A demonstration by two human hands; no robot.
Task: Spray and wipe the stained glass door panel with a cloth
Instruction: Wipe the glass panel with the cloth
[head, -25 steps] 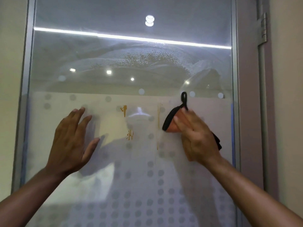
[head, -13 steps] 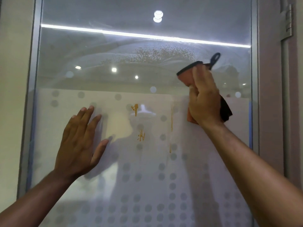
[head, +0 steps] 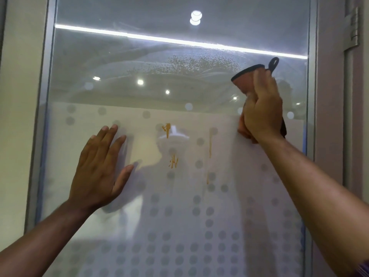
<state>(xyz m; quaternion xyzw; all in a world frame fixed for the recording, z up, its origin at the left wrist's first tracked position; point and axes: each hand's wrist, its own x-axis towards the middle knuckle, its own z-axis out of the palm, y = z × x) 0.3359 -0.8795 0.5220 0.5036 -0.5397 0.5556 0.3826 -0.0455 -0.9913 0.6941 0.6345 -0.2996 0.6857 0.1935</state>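
In the head view, a glass door fills the frame, clear in its upper part and frosted with rows of grey dots lower down. The left hand lies flat against the frosted part at centre left, fingers spread and empty. The right hand is up at the right side of the pane, near its metal frame, fingers closed around an orange cloth with black edging and a black loop; the cloth is pressed to the glass where clear meets frosted. A band of fine droplets sits on the clear part, just left of the cloth. Between the two hands, orange stains mark the frosted glass: short smears in the middle and a thin vertical run to their right. A hinge shows at the top right.
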